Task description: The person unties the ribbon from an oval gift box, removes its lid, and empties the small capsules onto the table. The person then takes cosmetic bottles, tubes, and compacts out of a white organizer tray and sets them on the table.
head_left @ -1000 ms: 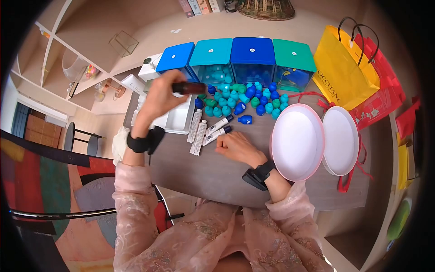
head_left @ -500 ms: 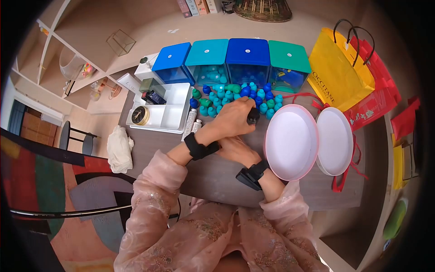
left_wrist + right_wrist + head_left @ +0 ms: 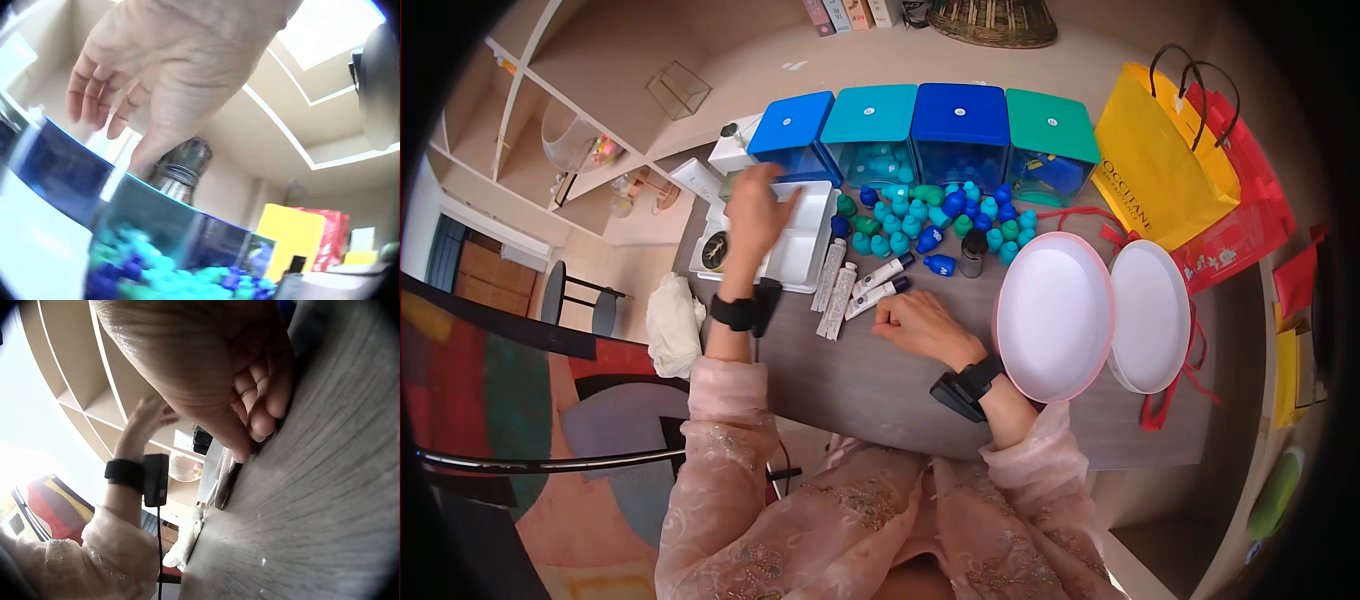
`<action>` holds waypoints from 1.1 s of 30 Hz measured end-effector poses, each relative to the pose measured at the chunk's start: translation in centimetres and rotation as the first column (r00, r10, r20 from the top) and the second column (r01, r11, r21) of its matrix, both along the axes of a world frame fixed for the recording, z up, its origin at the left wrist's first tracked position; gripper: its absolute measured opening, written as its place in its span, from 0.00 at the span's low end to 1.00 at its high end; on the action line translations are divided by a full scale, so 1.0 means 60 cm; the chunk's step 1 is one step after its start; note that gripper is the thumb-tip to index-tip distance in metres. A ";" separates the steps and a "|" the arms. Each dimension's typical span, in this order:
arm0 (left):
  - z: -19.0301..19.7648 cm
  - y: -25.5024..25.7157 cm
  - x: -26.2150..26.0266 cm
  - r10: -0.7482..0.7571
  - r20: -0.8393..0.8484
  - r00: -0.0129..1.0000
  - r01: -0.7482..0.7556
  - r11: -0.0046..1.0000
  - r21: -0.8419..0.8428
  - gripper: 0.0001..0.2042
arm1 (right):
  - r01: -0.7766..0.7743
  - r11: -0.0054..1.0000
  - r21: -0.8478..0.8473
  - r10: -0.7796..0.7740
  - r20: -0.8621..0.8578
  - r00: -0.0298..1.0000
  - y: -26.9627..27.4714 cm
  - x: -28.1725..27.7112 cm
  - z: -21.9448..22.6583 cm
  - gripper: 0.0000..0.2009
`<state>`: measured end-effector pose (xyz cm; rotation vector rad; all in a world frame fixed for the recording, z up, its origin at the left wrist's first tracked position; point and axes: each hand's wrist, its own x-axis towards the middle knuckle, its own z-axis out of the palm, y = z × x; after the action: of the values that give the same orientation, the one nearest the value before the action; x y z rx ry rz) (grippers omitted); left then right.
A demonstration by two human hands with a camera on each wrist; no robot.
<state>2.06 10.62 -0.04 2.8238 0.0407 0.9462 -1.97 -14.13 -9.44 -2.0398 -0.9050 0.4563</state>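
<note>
My left hand [image 3: 756,215] hovers over the white divided tray [image 3: 805,245], its fingers loosely bent and the palm holding nothing in the left wrist view. A round jar [image 3: 715,250] with a dark top sits in the tray's left compartment; the hand hides what lies behind it. In the right wrist view a black item [image 3: 202,440] shows near that hand. My right hand [image 3: 925,325] rests on the table, fingers loosely curled with nothing in them. Left of it lie silvery tubes [image 3: 837,302] and white tubes with dark caps [image 3: 880,298]. A dark bottle [image 3: 973,252] stands upright beyond it.
Many small blue, teal and green bottles [image 3: 915,215] cluster before a row of lidded boxes [image 3: 865,115]. Two oval box halves [image 3: 1055,315] lie at right, near a yellow bag [image 3: 1165,160] and a red bag [image 3: 1250,215]. A white cloth [image 3: 674,325] hangs at the left edge.
My left hand carried the dark bottle from the tray side to the right, left it standing beside the blue bottles, and came back over the tray. My right hand stayed in place.
</note>
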 end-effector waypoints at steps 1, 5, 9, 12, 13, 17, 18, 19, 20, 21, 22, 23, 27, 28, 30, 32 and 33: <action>0.002 0.033 -0.008 0.115 -0.021 0.993 -0.116 0.993 -0.022 0.19 | 0.006 1.000 0.016 -0.006 0.007 1.000 0.000 0.001 0.000 0.06; -0.023 0.101 -0.035 0.254 -0.104 0.962 -0.259 0.965 -0.036 0.21 | 0.011 1.000 0.008 -0.011 0.023 1.000 0.001 0.000 0.004 0.06; -0.065 0.122 -0.033 0.196 -0.150 0.969 -0.222 0.958 -0.183 0.22 | 0.014 1.000 0.025 -0.015 0.029 0.999 0.000 0.001 0.001 0.06; -0.083 0.138 -0.021 0.197 -0.113 0.974 -0.213 0.965 -0.154 0.21 | 0.008 0.999 0.032 -0.009 0.039 0.999 0.000 0.001 0.001 0.06; -0.086 0.141 -0.018 0.206 -0.108 0.973 -0.220 0.966 -0.137 0.20 | 0.003 1.000 0.027 -0.004 0.038 0.999 0.000 0.002 0.002 0.06; -0.081 0.132 -0.015 0.232 -0.092 0.968 -0.243 0.962 -0.125 0.19 | 0.005 1.000 0.025 -0.005 0.016 1.000 -0.001 0.000 0.003 0.06; -0.078 0.128 -0.019 0.231 -0.094 0.968 -0.242 0.962 -0.124 0.19 | 0.009 0.998 0.063 -0.013 0.069 0.998 -0.001 0.000 0.000 0.07; -0.074 0.124 -0.023 0.192 -0.088 0.977 -0.202 0.970 -0.132 0.18 | 0.011 0.995 0.101 -0.024 0.121 0.992 -0.002 0.000 -0.002 0.08; -0.067 0.118 -0.027 0.151 -0.083 0.985 -0.162 0.977 -0.141 0.17 | 0.014 0.995 0.102 -0.027 0.120 0.992 -0.001 0.000 -0.003 0.08; -0.054 0.105 -0.032 0.148 -0.085 0.985 -0.159 0.977 -0.140 0.17 | 0.016 0.995 0.097 -0.028 0.122 0.992 0.000 0.000 -0.003 0.08; -0.043 0.092 -0.039 0.122 -0.059 0.991 -0.129 0.982 -0.137 0.16 | 0.016 0.996 0.091 -0.027 0.124 0.992 0.000 0.000 -0.004 0.08; -0.027 0.075 -0.044 0.097 -0.034 0.995 -0.101 0.986 -0.134 0.16 | 0.017 0.996 0.090 -0.028 0.122 0.992 0.000 0.001 -0.003 0.08; 0.040 0.002 -0.057 -0.035 0.112 0.993 0.045 0.995 -0.085 0.15 | 0.012 0.996 0.093 -0.022 0.115 0.993 0.002 0.000 -0.004 0.08; 0.044 -0.008 -0.054 -0.032 0.112 0.993 0.042 0.995 -0.087 0.15 | 0.018 0.994 0.109 -0.032 0.128 0.991 0.002 0.000 -0.005 0.08; 0.049 -0.023 -0.041 -0.236 0.146 0.961 0.247 0.967 -0.067 0.15 | 0.015 0.994 0.107 -0.029 0.136 0.990 0.002 0.001 -0.008 0.08; 0.042 -0.047 -0.030 -0.347 0.107 0.932 0.351 0.936 -0.018 0.15 | 0.014 0.994 0.104 -0.029 0.147 0.989 0.001 0.001 -0.009 0.08; 0.036 -0.059 -0.025 -0.381 0.060 0.922 0.383 0.924 -0.011 0.15 | 0.014 0.995 0.101 -0.030 0.153 0.988 0.001 0.001 -0.008 0.08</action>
<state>0.58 7.09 2.12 2.6364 -0.4862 0.9217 -1.91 -14.09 -9.94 -2.0119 -0.9768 0.2376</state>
